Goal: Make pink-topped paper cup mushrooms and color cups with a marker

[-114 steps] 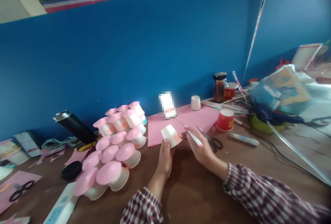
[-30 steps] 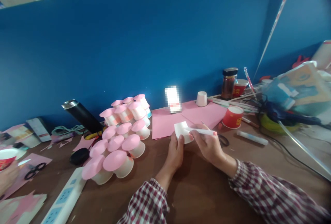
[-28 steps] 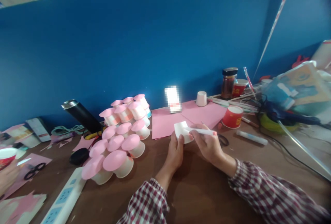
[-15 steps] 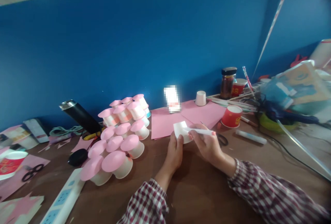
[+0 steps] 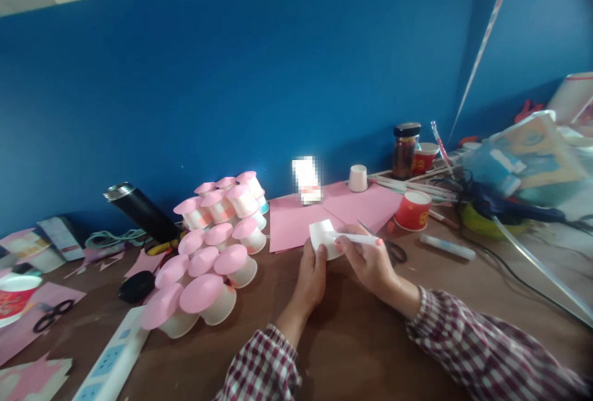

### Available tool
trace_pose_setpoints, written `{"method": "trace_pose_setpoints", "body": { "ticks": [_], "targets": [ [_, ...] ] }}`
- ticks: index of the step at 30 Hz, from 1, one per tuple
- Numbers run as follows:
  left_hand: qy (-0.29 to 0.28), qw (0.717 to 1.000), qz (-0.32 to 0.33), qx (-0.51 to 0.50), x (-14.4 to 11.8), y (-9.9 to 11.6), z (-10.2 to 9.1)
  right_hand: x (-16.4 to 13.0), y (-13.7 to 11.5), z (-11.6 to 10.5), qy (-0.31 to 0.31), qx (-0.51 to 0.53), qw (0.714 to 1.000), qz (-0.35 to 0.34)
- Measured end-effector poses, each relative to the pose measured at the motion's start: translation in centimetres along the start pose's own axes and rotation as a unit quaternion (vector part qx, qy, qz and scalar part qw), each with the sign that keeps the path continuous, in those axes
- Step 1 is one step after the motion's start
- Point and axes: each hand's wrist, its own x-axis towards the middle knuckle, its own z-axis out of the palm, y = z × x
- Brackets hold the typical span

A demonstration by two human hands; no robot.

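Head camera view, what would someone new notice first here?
First the pink-topped cups piled at centre left of the brown table, against a big blue wall. Then the two hands at centre: the left hand holds a white cup, and the right hand holds a glue stick to it. Clutter crowds the right end.

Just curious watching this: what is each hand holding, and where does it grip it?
The left hand grips a small white paper cup by its side wall. The right hand pinches a slim white stick with a pink end along its shaft.
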Motion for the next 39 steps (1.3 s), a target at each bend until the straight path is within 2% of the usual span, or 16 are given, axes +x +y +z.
{"method": "trace_pose_setpoints", "body": {
  "ticks": [7,16,34,39],
  "targets": [
    [0.0,1.0,0.002,-0.001,-0.08,0.21,0.14,-0.17,0.13,0.03,0.016,0.031,0.999,0.019],
    [-0.002,1.0,-0.017,-0.001,-0.04,0.11,0.08,-0.14,0.12,0.09,0.009,0.025,0.999,0.021],
    [0.001,1.0,-0.026,0.003,-0.08,0.37,0.02,0.16,-0.35,-0.2,0.004,-0.03,0.999,-0.025],
    [-0.001,1.0,-0.023,0.011,-0.02,0.38,-0.03,0.14,-0.38,-0.19,0.001,-0.038,0.999,-0.02]
  ]
}}
